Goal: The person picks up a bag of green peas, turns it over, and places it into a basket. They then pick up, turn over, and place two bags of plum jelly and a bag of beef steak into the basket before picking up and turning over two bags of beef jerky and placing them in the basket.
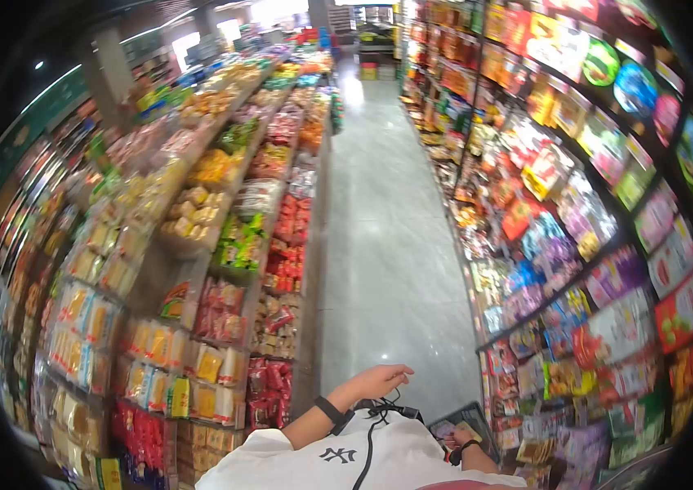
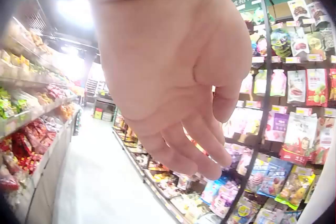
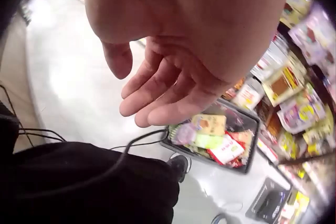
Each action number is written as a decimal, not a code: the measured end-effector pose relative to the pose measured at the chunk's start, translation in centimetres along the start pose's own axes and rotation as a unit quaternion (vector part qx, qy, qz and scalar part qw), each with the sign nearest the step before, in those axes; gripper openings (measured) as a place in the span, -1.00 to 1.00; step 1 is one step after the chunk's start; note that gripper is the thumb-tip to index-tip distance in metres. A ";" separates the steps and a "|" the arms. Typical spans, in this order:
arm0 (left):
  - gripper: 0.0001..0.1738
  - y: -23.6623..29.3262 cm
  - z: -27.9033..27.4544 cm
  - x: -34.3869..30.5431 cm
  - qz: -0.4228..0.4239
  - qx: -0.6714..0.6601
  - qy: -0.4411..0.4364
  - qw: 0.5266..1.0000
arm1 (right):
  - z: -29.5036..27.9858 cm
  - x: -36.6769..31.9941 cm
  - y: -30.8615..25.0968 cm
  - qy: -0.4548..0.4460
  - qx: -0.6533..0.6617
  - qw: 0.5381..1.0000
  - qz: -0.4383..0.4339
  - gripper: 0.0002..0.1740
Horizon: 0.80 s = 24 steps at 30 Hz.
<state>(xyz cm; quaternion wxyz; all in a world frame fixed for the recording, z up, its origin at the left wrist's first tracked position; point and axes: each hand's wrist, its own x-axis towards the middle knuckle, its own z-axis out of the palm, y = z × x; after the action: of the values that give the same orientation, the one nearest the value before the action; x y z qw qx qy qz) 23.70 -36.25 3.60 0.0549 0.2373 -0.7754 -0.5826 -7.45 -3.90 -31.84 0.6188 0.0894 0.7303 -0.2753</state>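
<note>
My left hand (image 1: 381,380) reaches forward at waist height over the aisle floor, a dark band at its wrist. In the left wrist view that hand (image 2: 173,71) hangs with loosely bent fingers and an empty palm. My right hand (image 1: 453,442) is lower and close to my right side. Seen from its own wrist, the right hand (image 3: 178,50) has relaxed, slightly curled fingers with nothing in them. Beyond its fingertips stands a dark shopping basket (image 3: 248,162) of packaged snacks, among them a red and white packet (image 3: 227,149) and a yellowish packet (image 3: 209,124).
Tiered bins of wrapped snacks (image 1: 269,196) line the left side. A rack of hanging snack bags (image 1: 616,327) runs along the right. Grey tiled floor (image 1: 387,212) stretches between them. Black cables (image 3: 128,153) hang near my dark trousers; a shoe (image 3: 179,164) is beside the basket.
</note>
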 end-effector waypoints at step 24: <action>-0.60 -2.3 -7.3 16.3 -0.105 -0.008 -0.023 0.994 | 4.0 4.6 -31.9 -0.078 0.093 0.975 -0.188 -0.69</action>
<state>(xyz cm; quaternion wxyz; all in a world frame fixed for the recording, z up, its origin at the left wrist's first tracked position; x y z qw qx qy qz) 12.68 -50.15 0.62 -0.0229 0.3033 -0.7428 -0.5965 -20.08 -33.52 -27.26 0.6001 -0.0143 0.6546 -0.4595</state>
